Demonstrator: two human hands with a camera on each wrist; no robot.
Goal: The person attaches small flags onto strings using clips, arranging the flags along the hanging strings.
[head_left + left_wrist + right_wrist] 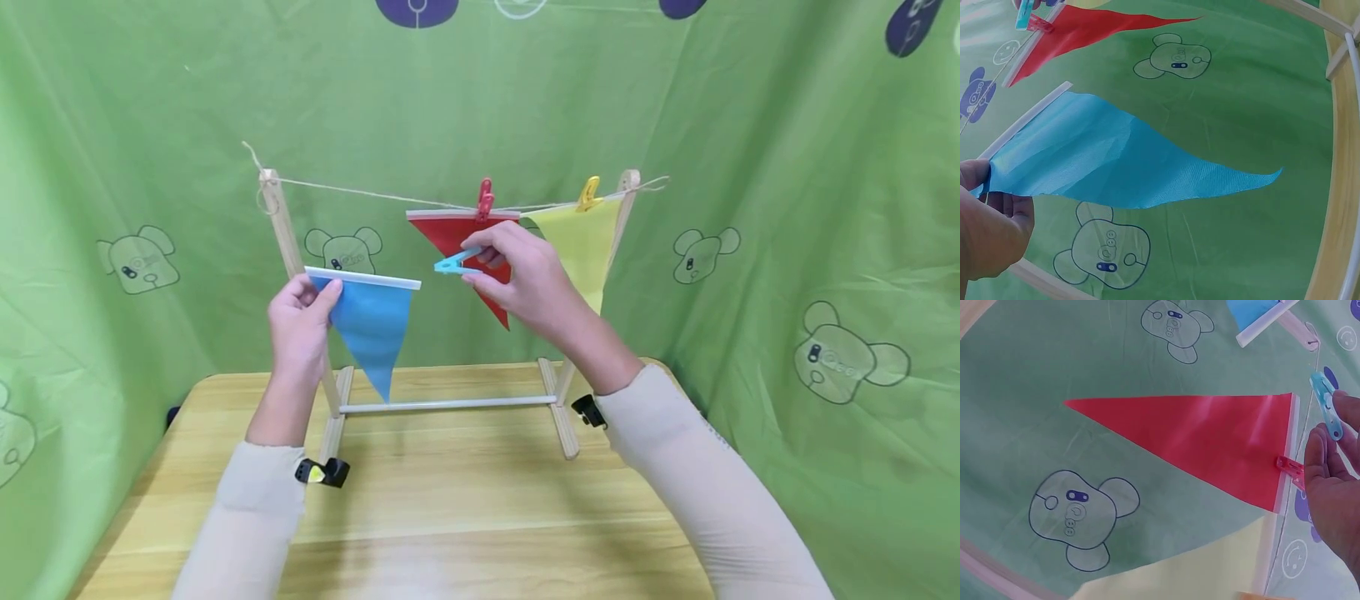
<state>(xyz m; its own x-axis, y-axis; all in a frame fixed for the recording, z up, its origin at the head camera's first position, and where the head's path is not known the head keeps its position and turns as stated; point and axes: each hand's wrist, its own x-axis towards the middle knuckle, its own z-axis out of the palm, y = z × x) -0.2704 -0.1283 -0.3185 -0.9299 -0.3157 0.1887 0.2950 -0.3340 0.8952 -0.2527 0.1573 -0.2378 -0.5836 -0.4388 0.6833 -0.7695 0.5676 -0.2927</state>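
Observation:
My left hand (300, 321) pinches a blue triangular flag (372, 321) by the left end of its white top strip; the tip hangs down, off the string. In the left wrist view the thumb lies over the corner of the blue flag (1104, 153). My right hand (525, 271) holds a light blue clothespin (455, 264) between thumb and fingers, in front of the red flag (442, 229). On the string (360, 192), a red clothespin (485, 200) clips the red flag and a yellow clothespin (589, 194) clips a yellow flag (581, 250).
Two wooden posts (282, 221) carry the string, tied at each top. A white rod (450, 406) joins their feet on the wooden table (450, 492). Green cloth (480, 100) with cartoon prints surrounds the table at the back and sides.

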